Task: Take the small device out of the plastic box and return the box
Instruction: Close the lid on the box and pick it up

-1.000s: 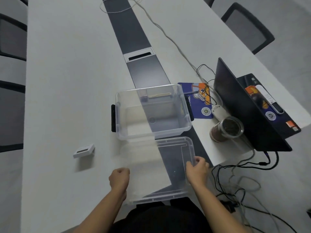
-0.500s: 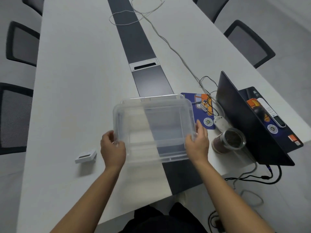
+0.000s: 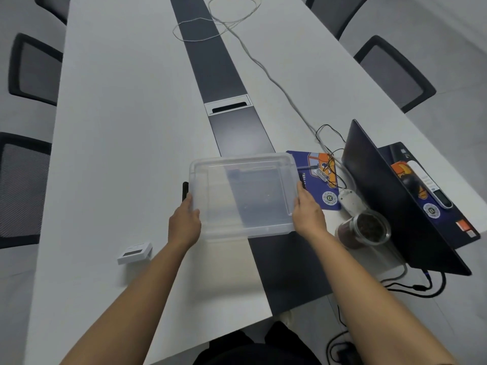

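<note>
The clear plastic lid (image 3: 245, 196) lies flat on top of the clear plastic box, whose black side latch (image 3: 185, 191) shows at the left. My left hand (image 3: 184, 222) grips the lid's left edge. On the lid's right edge is my right hand (image 3: 307, 212), gripping it. The small white device (image 3: 135, 252) with a dark screen rests on the white table (image 3: 118, 127), to the left of my left forearm, outside the box.
A dark open laptop (image 3: 395, 196) stands to the right, a glass jar (image 3: 363, 229) of dark contents and a white mouse (image 3: 351, 201) close to my right hand. A blue pad (image 3: 316, 177) and cables lie behind. Chairs line both sides.
The lid lay on the table in front of the open box; both hands lifted it forward and set it over the box. The device has not moved.
</note>
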A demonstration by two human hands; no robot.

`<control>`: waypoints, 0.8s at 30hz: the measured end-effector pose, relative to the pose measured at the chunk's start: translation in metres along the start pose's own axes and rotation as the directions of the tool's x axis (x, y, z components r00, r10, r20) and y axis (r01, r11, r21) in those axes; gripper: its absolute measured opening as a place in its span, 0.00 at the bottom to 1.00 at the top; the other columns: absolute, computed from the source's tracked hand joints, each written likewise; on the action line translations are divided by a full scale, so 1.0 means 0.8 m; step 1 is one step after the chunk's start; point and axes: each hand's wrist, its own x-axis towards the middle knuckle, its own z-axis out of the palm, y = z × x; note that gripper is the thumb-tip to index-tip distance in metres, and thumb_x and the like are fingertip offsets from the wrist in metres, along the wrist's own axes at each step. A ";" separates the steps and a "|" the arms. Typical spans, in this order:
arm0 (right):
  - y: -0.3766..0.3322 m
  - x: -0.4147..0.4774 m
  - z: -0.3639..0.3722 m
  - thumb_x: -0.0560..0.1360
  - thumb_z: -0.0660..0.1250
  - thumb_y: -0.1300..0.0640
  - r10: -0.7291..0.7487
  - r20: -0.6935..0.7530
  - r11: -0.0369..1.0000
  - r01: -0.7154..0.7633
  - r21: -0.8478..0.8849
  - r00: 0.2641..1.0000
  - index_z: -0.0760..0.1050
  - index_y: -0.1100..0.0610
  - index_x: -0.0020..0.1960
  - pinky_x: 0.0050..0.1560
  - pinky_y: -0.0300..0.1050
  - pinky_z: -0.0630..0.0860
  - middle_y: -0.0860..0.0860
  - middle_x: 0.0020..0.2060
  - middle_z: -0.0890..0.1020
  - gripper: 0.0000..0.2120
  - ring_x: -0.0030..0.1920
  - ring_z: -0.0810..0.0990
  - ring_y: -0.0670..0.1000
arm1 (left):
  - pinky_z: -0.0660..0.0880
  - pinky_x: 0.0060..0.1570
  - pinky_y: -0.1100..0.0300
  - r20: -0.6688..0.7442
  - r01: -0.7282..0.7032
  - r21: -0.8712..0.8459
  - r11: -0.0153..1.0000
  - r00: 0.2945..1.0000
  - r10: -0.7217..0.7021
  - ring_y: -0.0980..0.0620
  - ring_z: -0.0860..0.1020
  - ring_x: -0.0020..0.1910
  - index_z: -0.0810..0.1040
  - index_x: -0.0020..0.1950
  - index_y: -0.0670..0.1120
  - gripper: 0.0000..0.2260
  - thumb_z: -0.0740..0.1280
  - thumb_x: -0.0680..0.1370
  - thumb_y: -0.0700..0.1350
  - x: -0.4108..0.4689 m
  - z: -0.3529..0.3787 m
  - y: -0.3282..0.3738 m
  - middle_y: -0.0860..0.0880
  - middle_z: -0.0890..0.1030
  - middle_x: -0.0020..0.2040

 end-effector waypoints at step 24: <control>0.031 -0.112 0.028 0.72 0.68 0.36 0.227 -0.126 0.943 -0.186 0.275 0.966 0.55 0.54 0.80 0.64 0.54 0.70 0.55 0.71 0.68 0.44 0.70 0.70 0.57 | 0.71 0.63 0.45 -0.221 0.225 -0.228 0.947 0.936 -0.275 0.40 0.71 0.68 0.67 0.75 0.42 0.37 0.73 0.73 0.60 -0.090 0.021 -0.066 0.41 0.72 0.67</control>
